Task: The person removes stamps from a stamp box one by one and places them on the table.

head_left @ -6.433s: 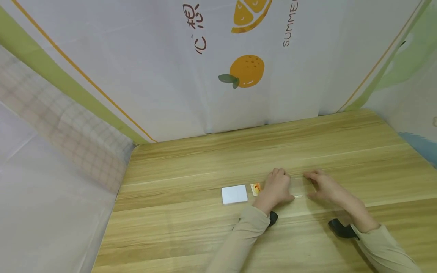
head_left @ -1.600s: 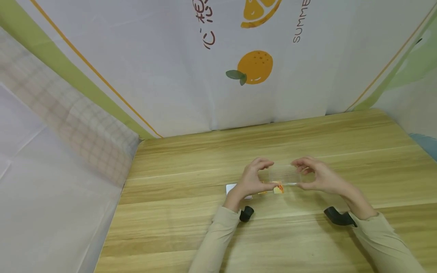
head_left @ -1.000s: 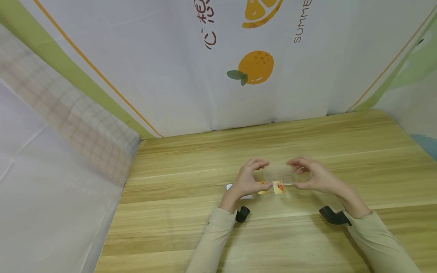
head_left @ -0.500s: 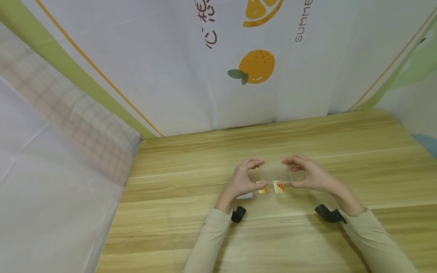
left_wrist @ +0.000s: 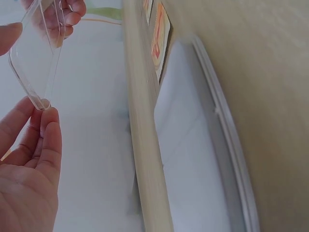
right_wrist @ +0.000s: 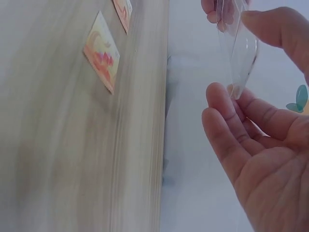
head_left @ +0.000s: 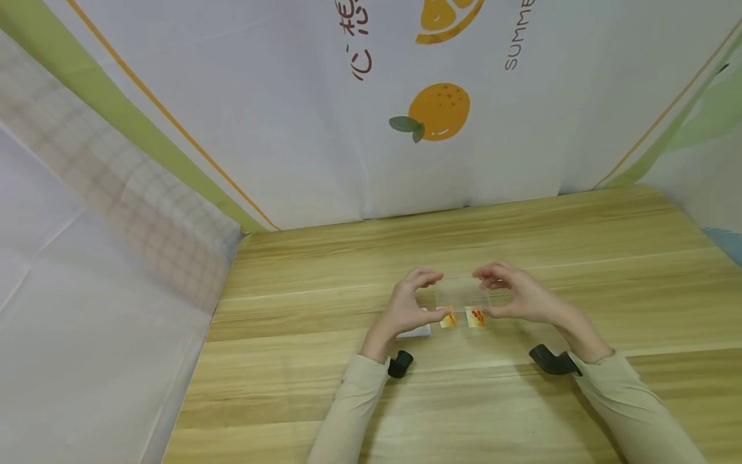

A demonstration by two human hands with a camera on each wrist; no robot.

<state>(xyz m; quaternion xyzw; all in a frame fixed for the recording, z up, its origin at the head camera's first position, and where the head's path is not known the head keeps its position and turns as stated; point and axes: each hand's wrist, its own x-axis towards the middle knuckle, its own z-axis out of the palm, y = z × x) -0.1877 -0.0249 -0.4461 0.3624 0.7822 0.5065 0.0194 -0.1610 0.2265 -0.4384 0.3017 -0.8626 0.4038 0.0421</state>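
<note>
A clear, shallow plastic case (head_left: 462, 294) with rounded corners is held up above the table between both hands. My left hand (head_left: 406, 309) pinches its left end between thumb and fingertips. At the opposite end, my right hand (head_left: 524, 298) pinches it the same way. Two small square picture cards in yellow and orange lie on the table below: the left card (head_left: 447, 318) beside my left thumb, the right card (head_left: 475, 318) nearer my right thumb. A flat white rectangular piece (head_left: 416, 332) lies left of them, partly hidden by my left hand; the left wrist view shows its raised edge (left_wrist: 227, 130).
The wooden table (head_left: 324, 386) stretches out around the hands. A white cloth (head_left: 301, 129) printed with oranges hangs behind its back edge. Black curved wrist mounts sit at the left wrist (head_left: 400, 365) and the right wrist (head_left: 553, 361).
Since 6.4 s ago, both hands have lifted the clear case off the table, and a second picture card is now visible. Over the last second or so, the case and hands have shifted left.
</note>
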